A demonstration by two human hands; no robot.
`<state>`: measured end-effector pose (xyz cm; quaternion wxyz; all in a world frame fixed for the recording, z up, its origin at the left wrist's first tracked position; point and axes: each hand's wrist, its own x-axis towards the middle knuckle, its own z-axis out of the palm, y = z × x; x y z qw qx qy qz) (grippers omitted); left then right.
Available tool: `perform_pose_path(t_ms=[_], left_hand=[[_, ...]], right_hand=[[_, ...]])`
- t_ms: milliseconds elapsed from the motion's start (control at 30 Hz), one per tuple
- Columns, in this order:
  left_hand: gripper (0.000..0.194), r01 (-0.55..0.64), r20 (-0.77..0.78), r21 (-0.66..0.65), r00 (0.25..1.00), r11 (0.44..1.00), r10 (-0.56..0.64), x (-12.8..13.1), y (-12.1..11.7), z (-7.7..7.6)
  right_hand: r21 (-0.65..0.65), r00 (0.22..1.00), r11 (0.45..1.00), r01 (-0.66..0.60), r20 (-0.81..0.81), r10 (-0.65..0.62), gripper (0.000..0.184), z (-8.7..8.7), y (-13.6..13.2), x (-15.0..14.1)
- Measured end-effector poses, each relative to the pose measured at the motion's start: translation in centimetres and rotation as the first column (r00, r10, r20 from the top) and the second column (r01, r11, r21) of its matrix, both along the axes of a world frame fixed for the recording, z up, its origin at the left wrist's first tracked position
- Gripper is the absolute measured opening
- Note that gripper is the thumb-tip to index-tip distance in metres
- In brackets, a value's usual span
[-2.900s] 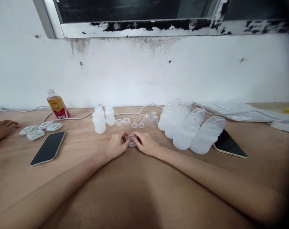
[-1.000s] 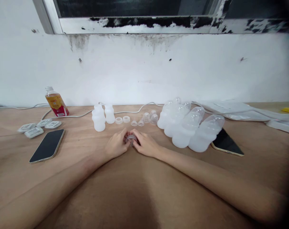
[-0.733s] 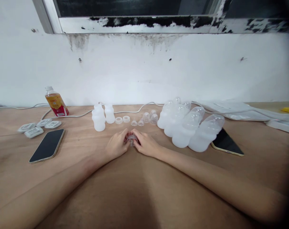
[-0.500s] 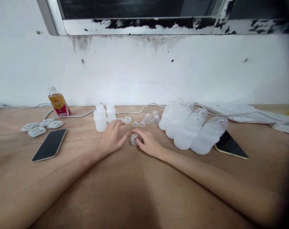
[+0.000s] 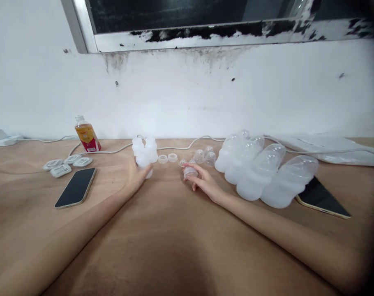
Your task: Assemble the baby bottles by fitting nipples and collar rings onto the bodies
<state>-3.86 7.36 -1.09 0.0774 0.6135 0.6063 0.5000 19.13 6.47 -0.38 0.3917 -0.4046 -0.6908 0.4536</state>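
Observation:
My left hand (image 5: 137, 172) is wrapped round a frosted white baby bottle body (image 5: 144, 159), its fingers partly hidden behind the bottle. Two more bottle bodies (image 5: 151, 149) stand right behind it. In my right hand (image 5: 202, 180), a translucent collar ring (image 5: 190, 172) is held between thumb and fingers, low over the table. What sits inside that ring is too blurred to make out. Two white collar rings (image 5: 172, 157) lie between the hands, farther back. A small clear nipple (image 5: 182, 163) is just behind my right fingers, beside several clear dome caps (image 5: 209, 158).
Several capped baby bottles (image 5: 248, 172) stand in a cluster at right, by a dark phone (image 5: 324, 199). Another phone (image 5: 76, 188) lies at left near several small white packs (image 5: 61, 169) and a drink bottle (image 5: 87, 135). A white cable (image 5: 174, 148) runs along the back; plastic bags (image 5: 322, 150) lie at right.
My left hand has gone from open beside the ring to a grip on a bottle body. My right hand has shifted slightly right with the ring. The view has swung a little left.

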Motion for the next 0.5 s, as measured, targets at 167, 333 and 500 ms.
perform_pose_path(t_ms=[167, 333, 500], left_hand=[[0.041, 0.428, -0.015, -0.167, 0.900, 0.888, -0.436, 3.9, -3.1, 0.2], [0.042, 0.482, -0.012, -0.198, 0.869, 0.853, -0.494, 4.4, -3.4, 0.2], [0.039, 0.484, -0.020, -0.193, 0.868, 0.854, -0.496, 4.1, -3.3, 0.4]], right_hand=[[-0.078, 0.991, 0.997, -0.010, -0.130, -0.001, 0.035, 0.5, -0.4, -0.2], [-0.092, 0.989, 0.996, -0.013, -0.149, -0.001, 0.034, 0.3, -0.3, -0.1], [-0.035, 0.990, 0.999, -0.040, -0.140, 0.035, 0.033, 0.0, -0.2, 0.0]])
